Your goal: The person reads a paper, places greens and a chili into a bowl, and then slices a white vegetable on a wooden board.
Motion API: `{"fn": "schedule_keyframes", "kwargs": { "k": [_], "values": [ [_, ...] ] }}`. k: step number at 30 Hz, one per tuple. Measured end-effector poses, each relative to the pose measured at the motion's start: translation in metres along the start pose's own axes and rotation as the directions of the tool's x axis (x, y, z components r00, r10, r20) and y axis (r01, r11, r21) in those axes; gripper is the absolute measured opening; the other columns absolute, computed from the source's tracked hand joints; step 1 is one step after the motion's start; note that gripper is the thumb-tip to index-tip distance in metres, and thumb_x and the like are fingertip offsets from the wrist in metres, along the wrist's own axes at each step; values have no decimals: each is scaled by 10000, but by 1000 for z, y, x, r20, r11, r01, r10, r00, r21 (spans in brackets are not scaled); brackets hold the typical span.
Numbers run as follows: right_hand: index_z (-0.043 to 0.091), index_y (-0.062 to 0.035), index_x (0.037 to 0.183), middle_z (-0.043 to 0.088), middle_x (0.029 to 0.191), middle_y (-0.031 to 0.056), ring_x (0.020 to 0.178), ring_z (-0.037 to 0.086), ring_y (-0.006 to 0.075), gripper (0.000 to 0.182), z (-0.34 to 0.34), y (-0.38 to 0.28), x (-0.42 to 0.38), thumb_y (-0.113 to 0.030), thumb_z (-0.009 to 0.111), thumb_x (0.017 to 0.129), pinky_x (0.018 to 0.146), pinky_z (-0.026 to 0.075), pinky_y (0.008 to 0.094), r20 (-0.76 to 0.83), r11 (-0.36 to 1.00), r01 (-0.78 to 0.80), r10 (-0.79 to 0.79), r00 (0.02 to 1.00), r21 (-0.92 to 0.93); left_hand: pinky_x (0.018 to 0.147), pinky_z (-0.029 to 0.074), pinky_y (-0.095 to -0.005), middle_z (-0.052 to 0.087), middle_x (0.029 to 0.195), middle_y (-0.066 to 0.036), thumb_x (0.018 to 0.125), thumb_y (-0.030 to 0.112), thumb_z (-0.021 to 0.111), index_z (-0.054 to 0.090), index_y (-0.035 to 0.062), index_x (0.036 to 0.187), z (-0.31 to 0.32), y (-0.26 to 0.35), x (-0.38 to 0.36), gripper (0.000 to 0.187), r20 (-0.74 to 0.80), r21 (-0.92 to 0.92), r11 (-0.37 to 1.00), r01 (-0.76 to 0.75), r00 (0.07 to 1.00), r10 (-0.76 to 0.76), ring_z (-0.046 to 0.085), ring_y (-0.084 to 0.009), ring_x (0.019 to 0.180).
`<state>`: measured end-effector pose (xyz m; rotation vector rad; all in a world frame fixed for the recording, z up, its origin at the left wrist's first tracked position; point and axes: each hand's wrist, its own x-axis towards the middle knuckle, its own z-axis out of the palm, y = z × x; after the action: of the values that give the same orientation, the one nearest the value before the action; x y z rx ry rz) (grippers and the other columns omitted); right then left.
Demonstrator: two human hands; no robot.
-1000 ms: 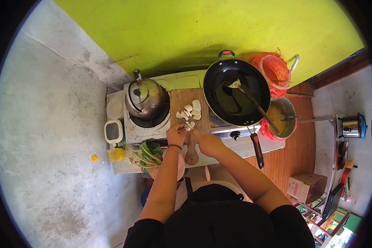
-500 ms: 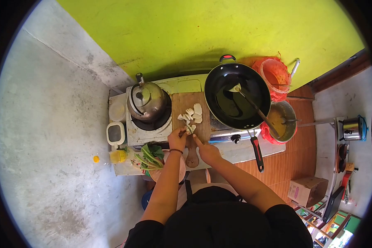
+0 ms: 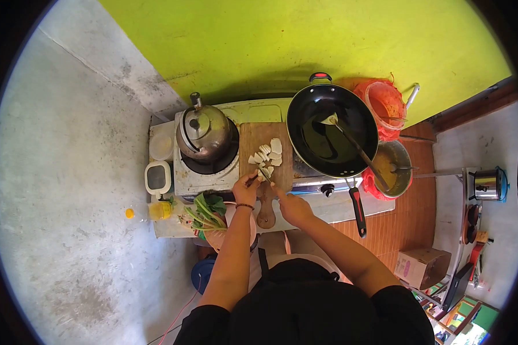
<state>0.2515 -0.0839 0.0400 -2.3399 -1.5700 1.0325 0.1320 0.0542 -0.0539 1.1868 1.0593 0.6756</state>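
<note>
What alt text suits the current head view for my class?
A person's right hand holds a knife at sliced white food on a wooden board, the left hand beside it. A kettle stands left, a black wok with a spatula right.

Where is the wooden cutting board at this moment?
In the head view, the cutting board lies near the centre, between the kettle on its left and the black pan on its right.

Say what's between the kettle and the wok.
Cutting board, with white slices on it, lies between kettle and wok; the head view shows it.
</note>
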Motion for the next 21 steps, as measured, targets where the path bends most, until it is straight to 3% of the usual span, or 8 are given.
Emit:
{"fn": "schedule_keyframes", "kwargs": {
  "k": [4, 7, 10, 13, 16, 21],
  "values": [
    [211, -347, 1507, 562, 1114, 258, 823, 666, 391, 728, -3, 6, -1, -60, 475, 892, 690, 556, 462, -2, 988, 43, -43, 999, -150, 779, 552, -254, 687, 975, -84, 847, 25, 721, 670, -38, 1091, -2, 0, -1, 257, -31, 104, 993, -60, 998, 64, 653, -133, 873],
    [210, -370, 1503, 529, 1184, 265, 809, 672, 377, 744, -8, 7, 0, -39, 468, 889, 667, 565, 436, 12, 976, 44, -42, 999, -211, 769, 555, -260, 685, 985, -85, 847, 31, 722, 668, -35, 1093, -3, -1, -2, 260, -33, 50, 998, -43, 998, 45, 655, -134, 872],
    [230, -343, 1498, 582, 1095, 255, 789, 665, 396, 704, -4, 13, -1, -67, 481, 901, 669, 551, 465, -66, 987, 35, -46, 997, -156, 764, 559, -267, 683, 1002, -85, 850, 29, 719, 664, -32, 1099, 1, -4, -1, 262, -29, -71, 997, -43, 999, 41, 657, -137, 877],
    [250, -288, 1491, 626, 972, 240, 773, 652, 422, 659, 8, 17, -4, -91, 490, 910, 686, 528, 498, -179, 982, 117, -90, 980, 147, 762, 560, -266, 681, 1015, -86, 857, 27, 710, 659, -32, 1109, 6, -3, 0, 264, -19, 13, 999, -46, 999, 46, 656, -137, 888],
    [244, -235, 1489, 639, 876, 229, 801, 638, 438, 639, 4, 18, -9, -104, 490, 914, 709, 505, 520, -88, 913, 109, -81, 993, 393, 762, 559, -263, 685, 1014, -86, 864, 25, 701, 662, -29, 1103, 8, -1, -2, 248, -29, 23, 1000, 3, 1000, -3, 658, -139, 889],
    [258, -222, 1473, 641, 932, 226, 793, 655, 417, 635, 5, 18, -8, -92, 493, 898, 696, 525, 509, -29, 996, 66, -65, 997, 61, 751, 552, -265, 680, 1035, -87, 866, 18, 689, 639, -17, 1162, 9, 5, -2, 302, 2, 8, 1000, -20, 1000, 20, 660, -136, 861]
  ]
}}
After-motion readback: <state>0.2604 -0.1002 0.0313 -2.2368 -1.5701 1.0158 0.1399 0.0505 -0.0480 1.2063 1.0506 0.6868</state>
